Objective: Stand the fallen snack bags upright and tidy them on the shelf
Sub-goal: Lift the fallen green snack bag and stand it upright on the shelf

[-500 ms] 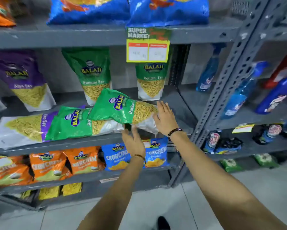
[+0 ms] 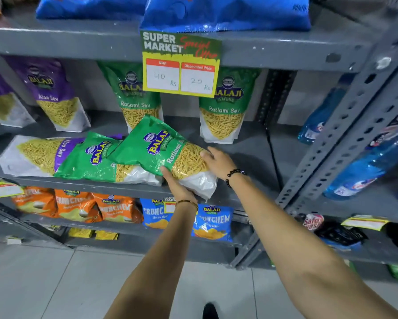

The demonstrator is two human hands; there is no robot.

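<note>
Head view: both hands are gripping a green snack bag [image 2: 161, 146] tilted at the near edge of the middle grey shelf [image 2: 246, 153]. Left hand [image 2: 179, 187] is cupping the bag's white lower end from beneath, fingers curled around it; right hand [image 2: 218, 162] is pressing its far right side, fingers spread on the clear window. This bag is leaning over a second green bag [image 2: 94, 157] lying flat, which is overlapping a purple bag [image 2: 32, 155] lying flat to the left. Farther back, two green bags [image 2: 225, 104] and a purple one [image 2: 55, 95] are standing upright. A price sign [image 2: 180, 63] is hanging from the shelf above.
</note>
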